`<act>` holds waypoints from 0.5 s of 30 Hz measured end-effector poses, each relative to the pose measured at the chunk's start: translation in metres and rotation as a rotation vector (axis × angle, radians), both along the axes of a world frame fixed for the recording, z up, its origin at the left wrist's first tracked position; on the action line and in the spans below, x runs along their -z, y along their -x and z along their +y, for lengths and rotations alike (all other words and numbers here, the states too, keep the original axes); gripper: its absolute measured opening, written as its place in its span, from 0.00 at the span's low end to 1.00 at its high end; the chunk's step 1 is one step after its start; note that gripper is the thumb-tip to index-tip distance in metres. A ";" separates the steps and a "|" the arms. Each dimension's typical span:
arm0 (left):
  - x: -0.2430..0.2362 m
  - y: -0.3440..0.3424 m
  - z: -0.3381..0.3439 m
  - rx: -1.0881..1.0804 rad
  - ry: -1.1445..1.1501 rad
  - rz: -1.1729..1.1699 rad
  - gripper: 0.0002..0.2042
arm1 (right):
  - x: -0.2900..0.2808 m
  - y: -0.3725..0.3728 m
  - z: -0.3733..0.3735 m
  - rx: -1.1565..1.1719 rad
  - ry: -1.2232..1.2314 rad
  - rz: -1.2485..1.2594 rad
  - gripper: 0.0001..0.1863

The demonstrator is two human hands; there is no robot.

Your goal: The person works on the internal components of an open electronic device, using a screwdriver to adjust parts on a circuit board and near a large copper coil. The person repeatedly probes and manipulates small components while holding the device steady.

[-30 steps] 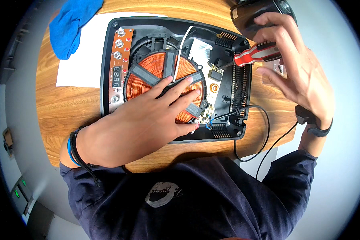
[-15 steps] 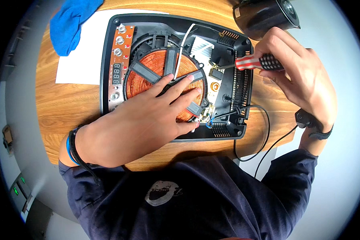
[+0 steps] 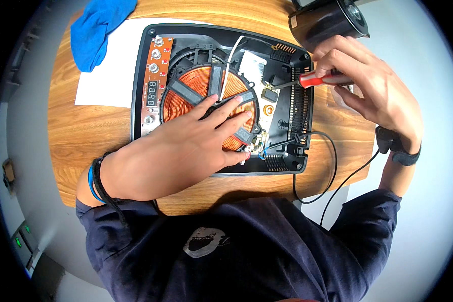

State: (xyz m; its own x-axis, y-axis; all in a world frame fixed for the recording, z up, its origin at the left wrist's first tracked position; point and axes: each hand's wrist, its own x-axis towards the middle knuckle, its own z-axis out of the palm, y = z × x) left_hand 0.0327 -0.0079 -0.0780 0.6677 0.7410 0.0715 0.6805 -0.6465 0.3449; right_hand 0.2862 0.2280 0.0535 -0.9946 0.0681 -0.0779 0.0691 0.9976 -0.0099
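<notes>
An opened induction cooker point(image 3: 178, 33) lies on the table, its black shell showing the parts inside. My left hand point(image 3: 178, 146) rests with fingers spread on its round copper coil point(image 3: 186, 111). In my right hand point(image 3: 370, 80) is a screwdriver point(image 3: 312, 79) with a red, clear and black handle. Its shaft points left, and the tip is at the small parts by a black block point(image 3: 270, 95) on the circuit board, right of the coil. A white wire point(image 3: 228, 63) crosses the coil. At the cooker's left side sits an orange control board point(image 3: 152, 93) with a display.
A dark kettle point(image 3: 324, 25) stands at the far right, close to my right hand. A blue cloth point(image 3: 93, 40) and a white sheet point(image 3: 103, 93) lie at the far left. The black cord point(image 3: 335, 156) loops off the cooker's right side over the wooden table point(image 3: 80, 146).
My right hand has turned about the screwdriver handle and its fingers have shifted, while the tip stays near the same spot. The left hand keeps its place on the coil. The view has shifted slightly.
</notes>
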 end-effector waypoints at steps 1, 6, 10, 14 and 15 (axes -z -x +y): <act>-0.001 0.001 0.002 0.014 -0.006 -0.007 0.26 | -0.002 -0.005 -0.001 0.041 0.048 0.001 0.14; 0.003 -0.002 -0.003 -0.025 0.004 0.007 0.25 | 0.016 -0.007 0.000 0.392 0.042 -0.133 0.22; 0.002 -0.002 0.000 -0.011 0.003 0.002 0.25 | 0.011 -0.004 0.005 -0.016 -0.009 0.018 0.15; 0.001 -0.001 -0.002 -0.009 0.008 0.024 0.25 | 0.013 -0.008 -0.007 0.234 0.082 -0.057 0.18; 0.002 -0.001 -0.002 -0.014 0.014 0.023 0.25 | 0.014 -0.008 -0.007 0.246 0.069 -0.077 0.19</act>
